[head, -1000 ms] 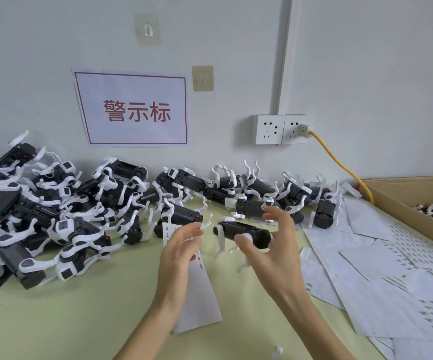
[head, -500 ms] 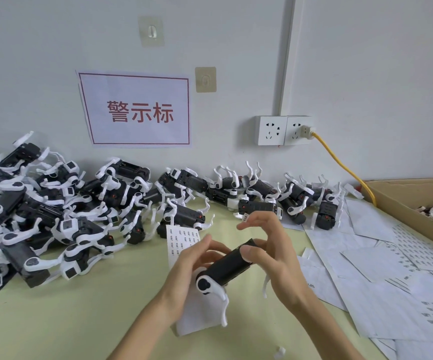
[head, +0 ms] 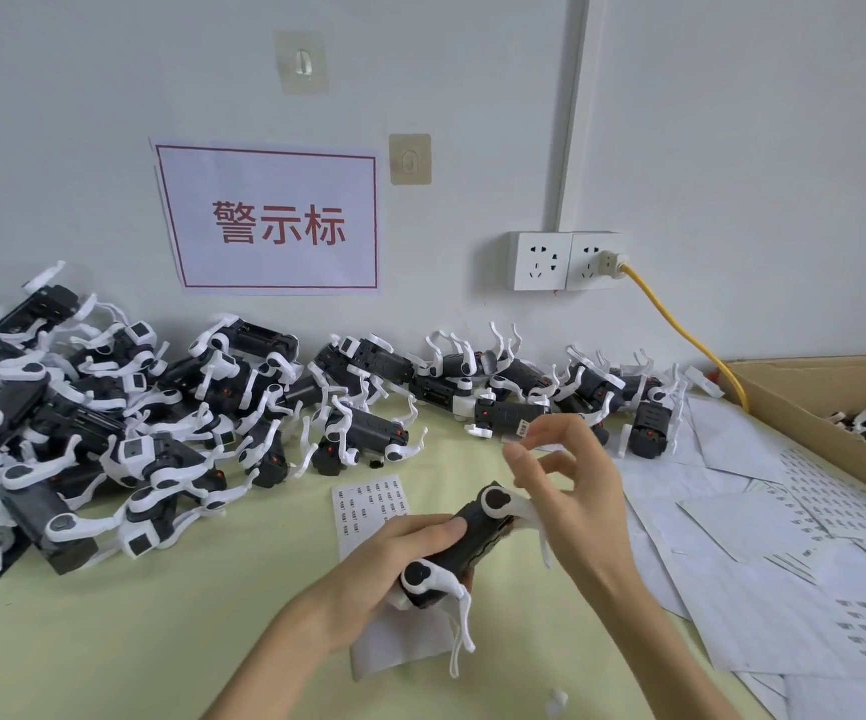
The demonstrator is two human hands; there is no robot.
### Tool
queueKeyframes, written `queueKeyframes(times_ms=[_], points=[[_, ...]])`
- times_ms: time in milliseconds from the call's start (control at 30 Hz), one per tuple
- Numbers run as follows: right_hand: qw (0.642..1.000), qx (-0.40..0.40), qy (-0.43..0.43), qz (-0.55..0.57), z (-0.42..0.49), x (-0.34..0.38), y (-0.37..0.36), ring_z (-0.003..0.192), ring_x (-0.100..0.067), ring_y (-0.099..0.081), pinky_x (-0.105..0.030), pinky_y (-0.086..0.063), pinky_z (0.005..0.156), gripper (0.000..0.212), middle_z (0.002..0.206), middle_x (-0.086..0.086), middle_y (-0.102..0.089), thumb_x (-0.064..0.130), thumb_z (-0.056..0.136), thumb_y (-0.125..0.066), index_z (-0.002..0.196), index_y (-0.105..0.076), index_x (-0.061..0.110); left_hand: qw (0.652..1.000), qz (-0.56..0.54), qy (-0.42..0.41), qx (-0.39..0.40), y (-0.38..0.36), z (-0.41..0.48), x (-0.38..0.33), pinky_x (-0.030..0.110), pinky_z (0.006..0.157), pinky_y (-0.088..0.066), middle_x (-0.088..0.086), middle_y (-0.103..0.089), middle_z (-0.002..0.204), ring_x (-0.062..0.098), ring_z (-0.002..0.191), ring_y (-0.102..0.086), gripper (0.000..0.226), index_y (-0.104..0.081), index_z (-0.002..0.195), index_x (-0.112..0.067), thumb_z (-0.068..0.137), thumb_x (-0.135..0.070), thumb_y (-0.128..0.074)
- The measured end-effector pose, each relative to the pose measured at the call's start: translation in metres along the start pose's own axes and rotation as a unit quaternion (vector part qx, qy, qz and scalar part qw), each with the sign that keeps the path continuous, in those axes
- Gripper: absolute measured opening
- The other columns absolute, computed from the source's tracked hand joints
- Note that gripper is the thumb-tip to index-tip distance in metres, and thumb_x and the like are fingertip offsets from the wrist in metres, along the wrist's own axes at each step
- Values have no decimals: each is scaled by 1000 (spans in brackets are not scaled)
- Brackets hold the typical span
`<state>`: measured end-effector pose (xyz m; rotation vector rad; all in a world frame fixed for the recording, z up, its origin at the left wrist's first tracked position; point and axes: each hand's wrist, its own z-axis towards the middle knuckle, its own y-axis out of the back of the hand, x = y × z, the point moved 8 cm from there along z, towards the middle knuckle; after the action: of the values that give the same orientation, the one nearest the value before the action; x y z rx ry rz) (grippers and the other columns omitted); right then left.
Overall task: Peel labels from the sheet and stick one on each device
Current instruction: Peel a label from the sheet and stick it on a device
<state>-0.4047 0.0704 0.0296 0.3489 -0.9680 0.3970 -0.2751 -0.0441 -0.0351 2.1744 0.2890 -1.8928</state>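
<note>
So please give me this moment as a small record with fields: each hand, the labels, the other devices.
left hand: grips the black and white device above the table
right hand: pinches a small label above the device
label sheet: flat on the green table, partly under the hands
other devices: piled along the wall
used sheets: spread at right

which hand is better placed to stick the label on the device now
Right. The right hand pinches a small label at its fingertips just above the device, while the left hand grips the device's body, steadying it.
</note>
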Motion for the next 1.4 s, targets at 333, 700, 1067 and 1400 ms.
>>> queueKeyframes(times_ms=[333,700,1067,1400], points=[[995,-100,21,7,3,-3,18,62,-13,-56,-19,-42,56,25,79,12,-67,16,95,-65,80,-63,36,984,-144,13,-106,7,9,10,15,47,-38,10,-65,90,19,78,-57,42,-68,102,-14,88,-53,-66],[993,87,-37,67,-2,-7,-23,60,-10,-56,-20,-47,59,19,68,7,-67,13,95,-71,79,-73,23,952,-260,-62,-150,19,14,10,32,87,-47,8,-73,103,14,92,-68,31,-76,104,-15,81,-32,-64],[992,112,-53,-31,-8,-10,-31,75,-1,-64,-15,-44,73,17,78,17,-72,19,92,-74,78,-72,27,971,-91,-128,-182,22,9,-2,36,101,-51,3,-76,113,19,111,-71,26,-68,121,-21,98,-10,-67],[991,110,-56,-43,-12,-8,-33,78,-8,-71,-16,-49,75,19,68,11,-72,14,91,-75,75,-70,23,968,-57,-141,-199,24,12,2,42,100,-53,7,-75,108,25,108,-70,44,-64,118,-24,76,-25,-76]])
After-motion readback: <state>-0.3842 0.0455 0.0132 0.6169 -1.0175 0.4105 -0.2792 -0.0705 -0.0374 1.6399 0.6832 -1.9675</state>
